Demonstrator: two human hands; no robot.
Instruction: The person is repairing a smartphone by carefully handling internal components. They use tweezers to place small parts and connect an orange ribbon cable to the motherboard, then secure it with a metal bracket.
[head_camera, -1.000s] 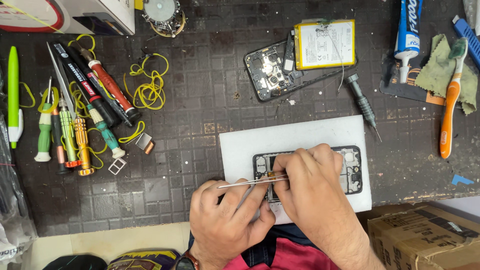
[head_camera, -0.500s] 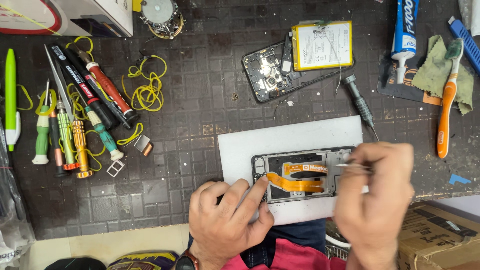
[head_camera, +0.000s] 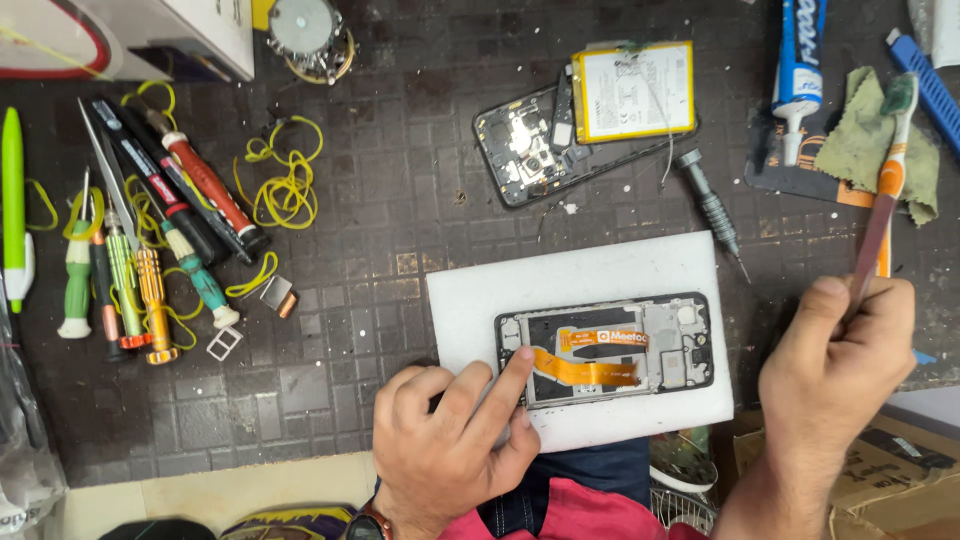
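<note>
Head view, looking down on a dark tiled table (head_camera: 380, 330). Opened black smartphone frame with an orange flex cable across its inside (head_camera: 605, 350) lies flat on a white rectangular foam pad (head_camera: 580, 275), near the table's front edge. Left hand (head_camera: 450, 440) rests at the pad's lower left corner, fingers loosely curled, index finger stretched out and pressing on the phone frame's left end; it grips nothing. Right hand (head_camera: 830, 365) is raised off to the right of the pad, apart from the phone, closed in a fist around the handle of an orange toothbrush with green bristles (head_camera: 885, 180), brush head pointing up and away.

Behind the pad: a second black phone back with exposed board (head_camera: 525, 145), a white and yellow flat battery (head_camera: 635, 90) lying over its right part, and a grey metal precision screwdriver (head_camera: 712, 210) just off the pad's top right corner. Far right: a blue and white glue tube (head_camera: 798, 75) and a crumpled green cloth (head_camera: 865, 135). Left side: row of coloured screwdrivers and tweezers (head_camera: 150, 240), loose yellow rubber bands (head_camera: 285, 185), a green pen (head_camera: 12, 190). Cardboard box (head_camera: 890, 470) sits below the table edge at right.
</note>
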